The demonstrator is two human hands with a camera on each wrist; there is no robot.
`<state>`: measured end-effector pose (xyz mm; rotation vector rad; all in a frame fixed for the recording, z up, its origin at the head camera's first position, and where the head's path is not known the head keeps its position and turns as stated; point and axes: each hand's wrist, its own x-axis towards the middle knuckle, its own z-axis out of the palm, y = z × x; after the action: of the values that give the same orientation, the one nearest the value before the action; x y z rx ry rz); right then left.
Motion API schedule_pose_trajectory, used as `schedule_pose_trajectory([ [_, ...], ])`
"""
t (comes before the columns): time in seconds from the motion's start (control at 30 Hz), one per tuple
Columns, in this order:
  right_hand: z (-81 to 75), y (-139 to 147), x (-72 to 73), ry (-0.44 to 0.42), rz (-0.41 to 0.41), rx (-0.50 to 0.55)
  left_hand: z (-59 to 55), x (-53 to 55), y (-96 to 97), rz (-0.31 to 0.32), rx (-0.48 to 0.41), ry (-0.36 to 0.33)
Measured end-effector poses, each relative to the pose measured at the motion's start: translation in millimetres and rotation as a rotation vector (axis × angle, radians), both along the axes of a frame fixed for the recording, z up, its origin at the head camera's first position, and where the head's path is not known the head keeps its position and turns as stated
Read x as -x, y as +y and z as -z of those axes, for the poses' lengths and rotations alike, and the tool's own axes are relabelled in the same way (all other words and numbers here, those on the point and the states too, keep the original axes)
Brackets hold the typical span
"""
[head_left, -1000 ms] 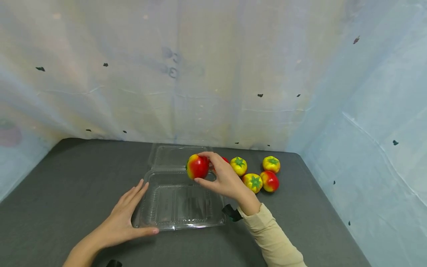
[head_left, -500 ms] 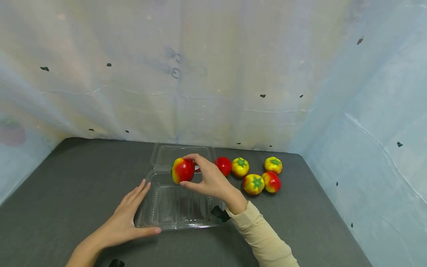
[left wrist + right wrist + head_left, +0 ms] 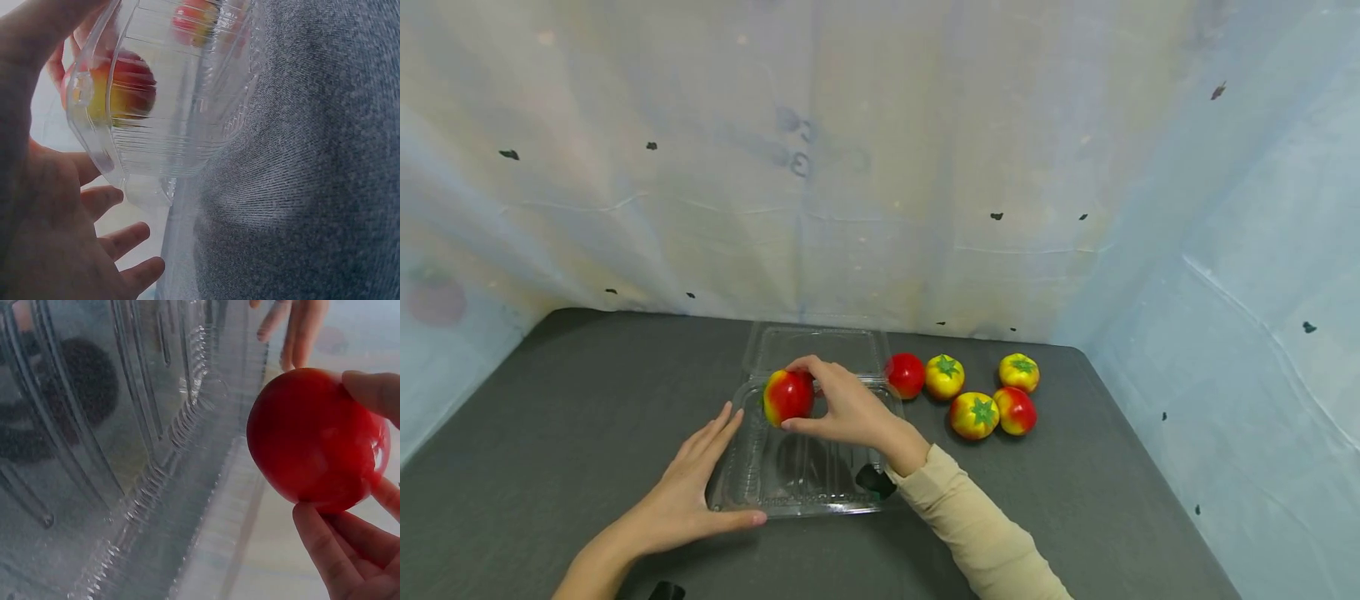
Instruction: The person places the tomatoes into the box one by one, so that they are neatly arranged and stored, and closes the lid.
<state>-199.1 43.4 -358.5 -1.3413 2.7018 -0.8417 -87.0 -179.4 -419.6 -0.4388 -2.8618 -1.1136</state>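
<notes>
Fruit [image 3: 790, 397], pinched by right hand [image 3: 853, 410], is being shifted from 1 to 11 o'clock over tray [image 3: 820, 507], left hand [image 3: 679, 497] fingers spread, placement apparently pending.

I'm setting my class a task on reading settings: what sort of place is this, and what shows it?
Probably a makeshift, screened-off tabletop workspace; what lies beyond cannot be seen. Pale sheets close in a dark table behind and at the sides, and colourful fruit lie beside an open clear box.
</notes>
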Motion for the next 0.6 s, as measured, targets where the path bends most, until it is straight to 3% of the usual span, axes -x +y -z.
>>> schedule_pose_trajectory([
  [0.17, 3.6, -7.0, 1.7, -0.056, -0.022, -0.019, -0.7, -0.9, -0.1, 0.006, -0.011, -0.005],
  [0.6, 17.2, -16.1, 3.7, -0.099, -0.024, -0.093, -0.9, -1.9, 0.4, 0.004, -0.017, 0.003],
])
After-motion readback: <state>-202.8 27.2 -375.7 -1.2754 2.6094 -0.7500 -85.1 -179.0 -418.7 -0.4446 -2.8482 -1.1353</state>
